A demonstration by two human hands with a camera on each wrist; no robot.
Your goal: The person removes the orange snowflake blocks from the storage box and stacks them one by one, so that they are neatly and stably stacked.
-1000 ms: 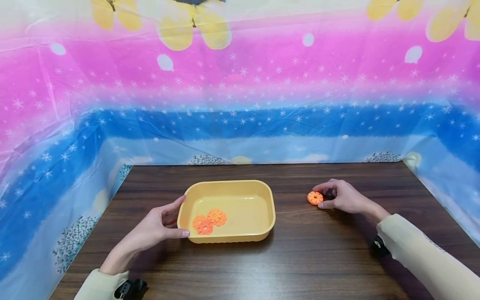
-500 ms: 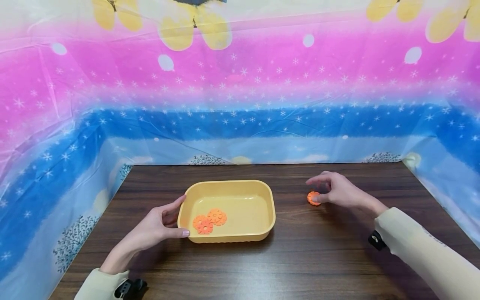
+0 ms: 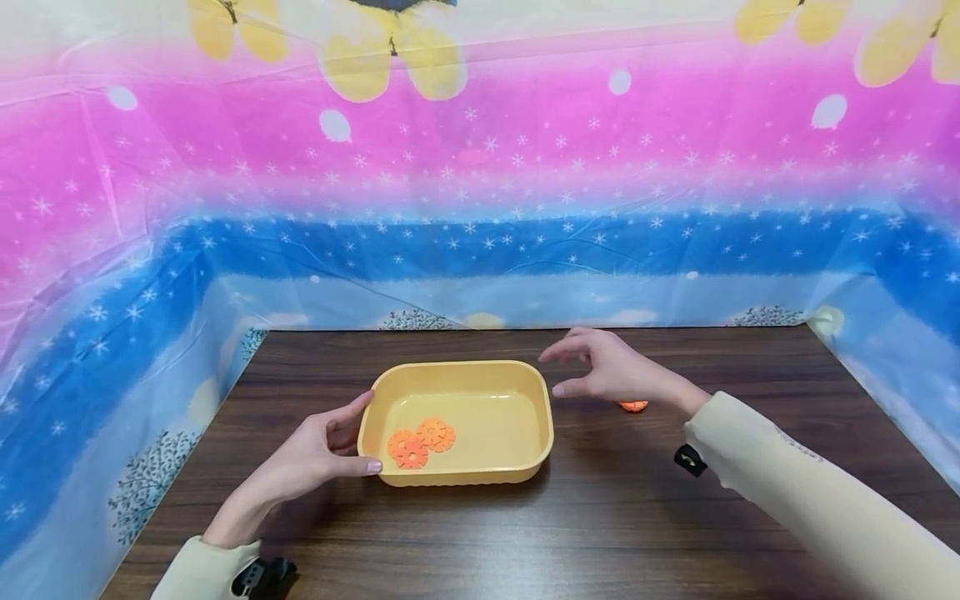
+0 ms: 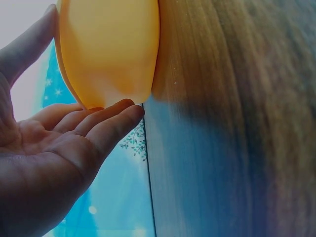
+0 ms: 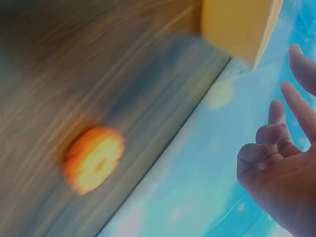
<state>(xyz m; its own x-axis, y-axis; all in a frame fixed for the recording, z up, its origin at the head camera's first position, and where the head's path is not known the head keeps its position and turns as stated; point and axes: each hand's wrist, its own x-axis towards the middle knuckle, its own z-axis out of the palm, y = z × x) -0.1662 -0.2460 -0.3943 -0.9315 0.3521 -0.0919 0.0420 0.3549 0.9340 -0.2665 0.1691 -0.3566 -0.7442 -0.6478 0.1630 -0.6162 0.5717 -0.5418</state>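
My left hand (image 3: 303, 454) holds the left end of a yellow plastic tub (image 3: 480, 477), thumb at the front corner and fingers at the back one. In the left wrist view the fingers (image 4: 116, 123) lie against the tub's end wall. Inside the tub, several orange notched plastic discs (image 3: 411, 454) lie at the left. My right hand (image 3: 611, 367) hovers just right of the tub's rim, thumb and fingers apart and holding nothing. Behind it on the table sits a small stack of orange discs (image 5: 95, 160), mostly hidden by the forearm in the head view.
The dark wood-grain table (image 3: 465, 550) runs back to a hanging cloth (image 3: 525, 242) printed with snowflakes and butterflies, which also covers both sides. Each wrist carries a black strap device, such as the one on the left wrist (image 3: 262, 577).
My right hand has let go of the orange disc stack, lifted and moved left to the tub's right rim. The stack stays on the table. My left hand and the tub hold still.
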